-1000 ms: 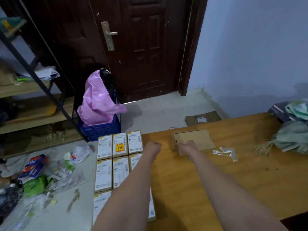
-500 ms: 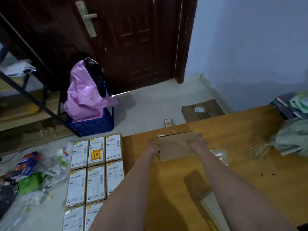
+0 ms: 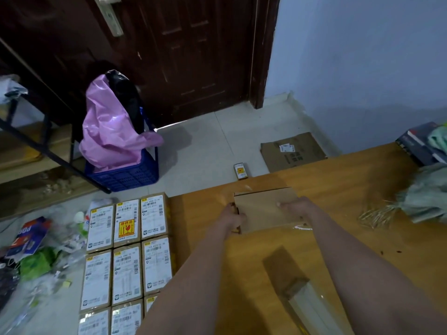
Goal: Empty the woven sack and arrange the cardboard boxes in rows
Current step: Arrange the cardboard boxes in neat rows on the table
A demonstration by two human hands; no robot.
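Currently both hands grip 1 plain cardboard box (image 3: 266,210) on the wooden table (image 3: 338,238): left hand (image 3: 232,217) curled round its left edge, right hand (image 3: 296,209) on its right. Labelled boxes (image 3: 127,252) lie in rows of 3 on the floor, partly hidden by the left forearm. Woven sack (image 3: 425,192) is cut off at right.

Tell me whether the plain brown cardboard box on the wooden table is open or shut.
Shut: the plain brown cardboard box shows an unbroken flat top, with the left hand and right hand gripping its sides.

Nothing much can be read: white shipping labels with barcodes are stuck on the cardboard boxes (image 3: 127,252), print blurred; a yellow-red fragile sticker (image 3: 127,231) is seen on one.
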